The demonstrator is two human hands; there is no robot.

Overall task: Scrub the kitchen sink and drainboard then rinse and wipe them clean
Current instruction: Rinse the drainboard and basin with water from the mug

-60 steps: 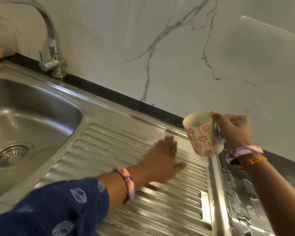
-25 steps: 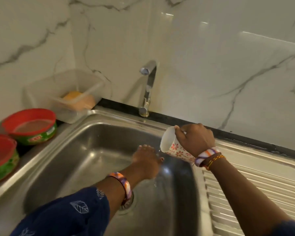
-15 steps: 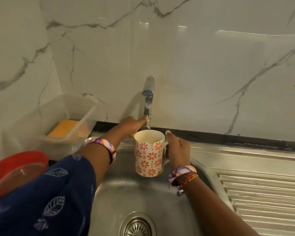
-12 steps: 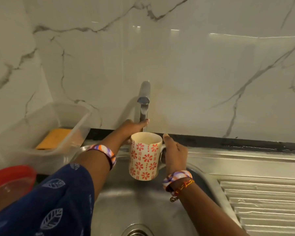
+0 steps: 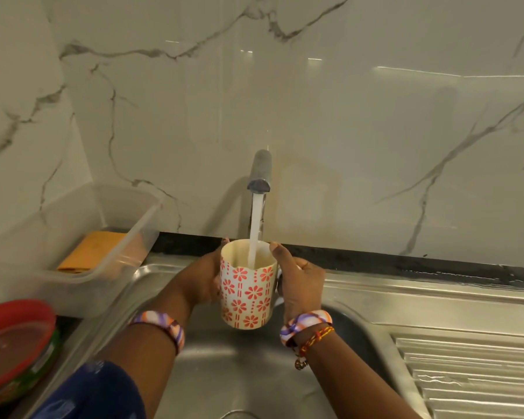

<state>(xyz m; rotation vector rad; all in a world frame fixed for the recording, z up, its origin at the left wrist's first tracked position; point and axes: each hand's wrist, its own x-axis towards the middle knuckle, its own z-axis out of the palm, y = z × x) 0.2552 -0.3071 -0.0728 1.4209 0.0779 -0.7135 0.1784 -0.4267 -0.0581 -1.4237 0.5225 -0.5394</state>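
A cream mug with red flowers (image 5: 248, 293) is held upright over the steel sink basin (image 5: 242, 373), right under the faucet spout (image 5: 260, 173). Water runs from the spout into the mug. My right hand (image 5: 300, 285) grips the mug at its handle side, thumb on the rim. My left hand (image 5: 204, 281) wraps the mug's left side. The ribbed drainboard (image 5: 472, 376) lies to the right and looks wet.
A clear plastic tub (image 5: 82, 237) holding an orange sponge (image 5: 94, 252) stands left of the sink. A red-lidded green container (image 5: 15, 346) sits at the lower left edge. A marble wall rises directly behind the faucet.
My left hand left the faucet and came onto the mug's left side. Water now runs from the spout into the mug, which stays under the faucet.
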